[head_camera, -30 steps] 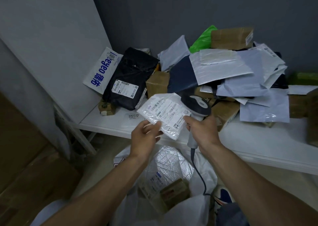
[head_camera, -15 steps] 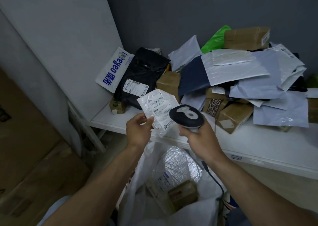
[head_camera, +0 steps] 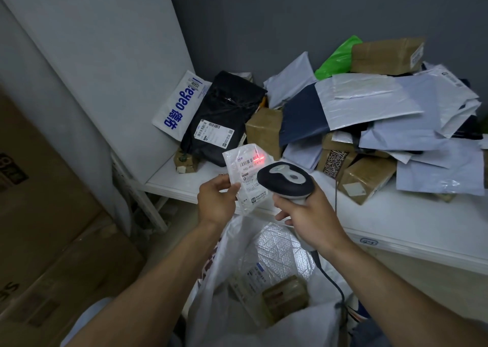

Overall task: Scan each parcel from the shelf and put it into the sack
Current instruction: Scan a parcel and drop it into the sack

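We are facing a white shelf (head_camera: 383, 222) that is carrying a heap of parcels (head_camera: 383, 114): grey and white mailers, brown boxes, a green bag. A black bag (head_camera: 224, 114) is leaning at the heap's left end, against a white mailer (head_camera: 179, 103) with blue print. Below the shelf edge a white sack (head_camera: 227, 243) is standing open between our forearms, and a silver bubble mailer (head_camera: 274, 251) and a brown box (head_camera: 286, 294) are lying inside it. Our right hand (head_camera: 309, 214) is gripping the handle of a scanner (head_camera: 286, 179), its cable (head_camera: 320, 267) trailing down over the sack. Our left hand (head_camera: 216, 201) is pinching a small clear packet (head_camera: 248, 177) by its left edge, holding it upright above the sack's mouth, just left of the scanner head. A red dot (head_camera: 260, 157) is glowing on the packet's barcode.
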